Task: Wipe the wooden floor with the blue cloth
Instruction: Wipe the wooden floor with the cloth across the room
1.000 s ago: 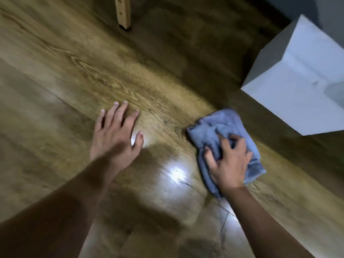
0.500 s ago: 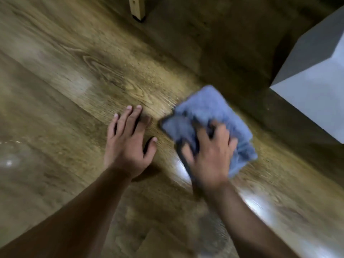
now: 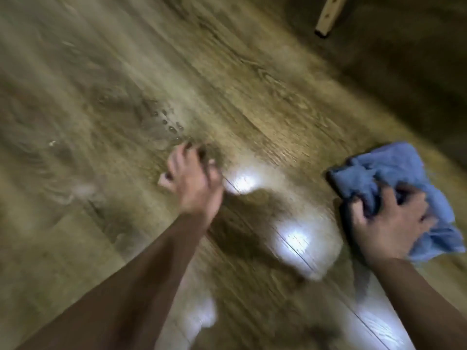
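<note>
Wooden floor (image 3: 252,102) planks fill the view, streaked with motion blur, with bright glare patches in the near middle and a cluster of small water droplets (image 3: 169,120) on the boards just beyond the left hand. At the far right a pale furniture leg (image 3: 328,13) stands on the boards. The blue cloth (image 3: 394,173) lies bunched on the floor at the right, and the right hand (image 3: 389,223) sits on its near part with fingers curled into the folds, gripping it. The left hand (image 3: 194,178) is well apart from the cloth, low over the floor near the droplets; its fingers look bent, but the blur hides whether they touch the wood or hold anything. The cloth looks soft, light and limp, so it should bunch and fold under a push. It likely handles best gathered under the palm, with pressure spread across it so that it slides flat.
</note>
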A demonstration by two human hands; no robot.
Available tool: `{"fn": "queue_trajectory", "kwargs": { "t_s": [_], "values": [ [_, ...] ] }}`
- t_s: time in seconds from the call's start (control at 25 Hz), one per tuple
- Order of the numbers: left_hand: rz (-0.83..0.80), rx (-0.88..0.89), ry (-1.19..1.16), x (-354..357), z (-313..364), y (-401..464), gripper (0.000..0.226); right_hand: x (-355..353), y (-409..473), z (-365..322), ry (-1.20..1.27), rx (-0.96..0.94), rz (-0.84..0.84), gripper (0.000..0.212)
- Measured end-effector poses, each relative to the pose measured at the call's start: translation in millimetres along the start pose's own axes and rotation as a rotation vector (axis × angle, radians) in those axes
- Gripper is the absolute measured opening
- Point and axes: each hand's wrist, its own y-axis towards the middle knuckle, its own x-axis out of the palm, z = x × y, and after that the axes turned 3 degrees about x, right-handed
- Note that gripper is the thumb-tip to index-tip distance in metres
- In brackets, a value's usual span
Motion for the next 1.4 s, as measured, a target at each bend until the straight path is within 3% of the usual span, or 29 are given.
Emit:
{"fn": "queue_trajectory", "kwargs": {
  "t_s": [0.12,0.24,0.32,0.68,0.8,0.92,1.12,1.28,1.4],
  "values": [
    [0.121,-0.345,0.245,-27.6,-88.0,20.4,0.060,4.1,-60.4,-56.7,0.065,-0.156,-0.054,0.057],
    [0.093,-0.394,0.332,-25.1,-116.9,31.0,0.056,6.4,-112.9,-113.0,0.090,-0.466,-0.175,0.065],
    [0.095,-0.369,0.346,-21.6,-116.8,31.3,0.050,8.5,-110.0,-140.2,0.099,-0.558,-0.210,0.064],
    [0.121,-0.341,0.337,-21.5,-118.4,28.0,0.052,73.6,87.3,-333.2,-0.018,-0.482,-0.105,0.058],
    [0.118,-0.351,0.318,-22.0,-117.8,29.8,0.054,73.1,70.9,-335.7,0.007,-0.437,-0.132,0.055],
    [0.123,-0.350,0.318,-21.7,-119.8,29.0,0.054,55.2,1.6,-305.5,0.080,-0.531,-0.181,0.051],
    [0.133,-0.357,0.319,-22.0,-118.6,30.1,0.052,22.1,-113.5,-240.7,0.154,-0.612,-0.311,0.064],
    [0.134,-0.353,0.319,-22.7,-119.6,28.5,0.051,26.0,-89.0,-251.2,0.175,-0.642,-0.288,0.059],
    [0.140,-0.354,0.313,-21.3,-119.0,30.5,0.051,48.1,-17.5,-288.4,0.111,-0.600,-0.214,0.057]
  ]
}}
